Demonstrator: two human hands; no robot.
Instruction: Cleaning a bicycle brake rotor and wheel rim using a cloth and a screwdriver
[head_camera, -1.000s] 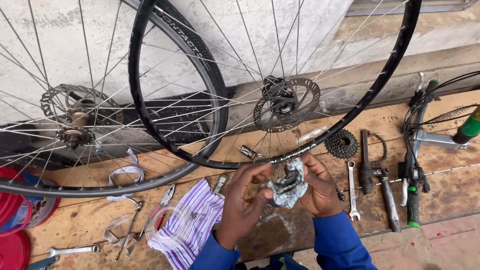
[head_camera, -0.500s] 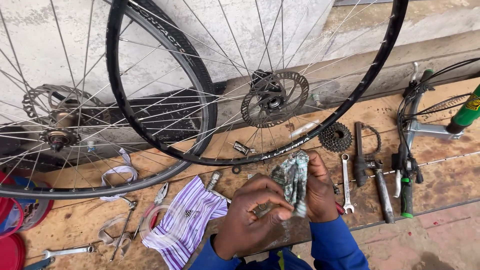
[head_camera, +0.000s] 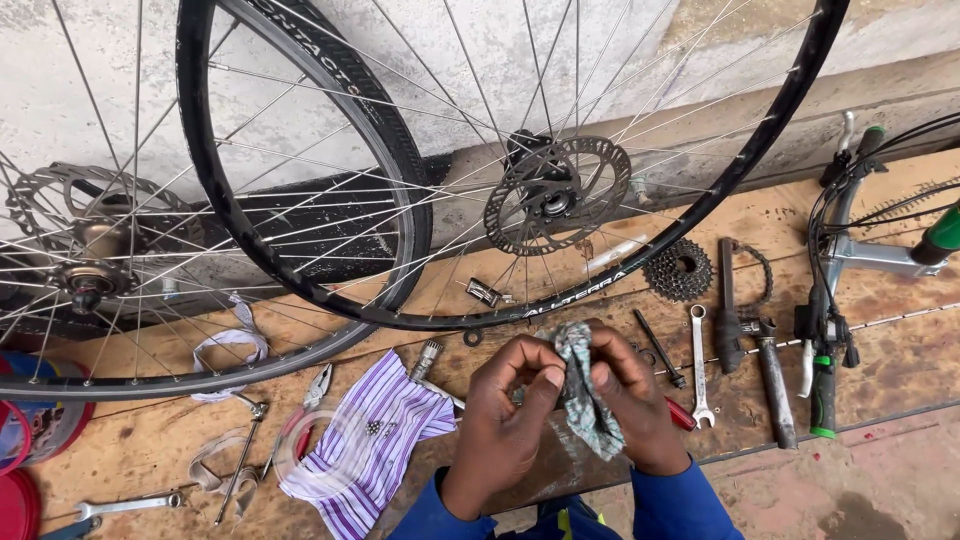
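My left hand (head_camera: 510, 415) and my right hand (head_camera: 632, 400) meet over the front of a wooden bench (head_camera: 890, 365). Both pinch a crumpled grey-green rag (head_camera: 580, 390) that hangs between the fingers. Whatever lies inside the rag is hidden. Blue sleeves cover both wrists. A bare black wheel rim with spokes and a brake disc (head_camera: 557, 195) leans on the wall just above the hands.
A second wheel with a tyre (head_camera: 385, 140) leans at the left. On the bench lie a striped purple cloth (head_camera: 370, 445), pliers (head_camera: 310, 395), a spanner (head_camera: 698, 365), a sprocket cassette (head_camera: 680, 270), a chain whip (head_camera: 728, 300) and handlebars (head_camera: 830, 300). Red tubs (head_camera: 15, 480) stand far left.
My hands have bunched the rag tighter and lifted it upright between the fingers. The view has shifted so the wheels and bench sit further right.
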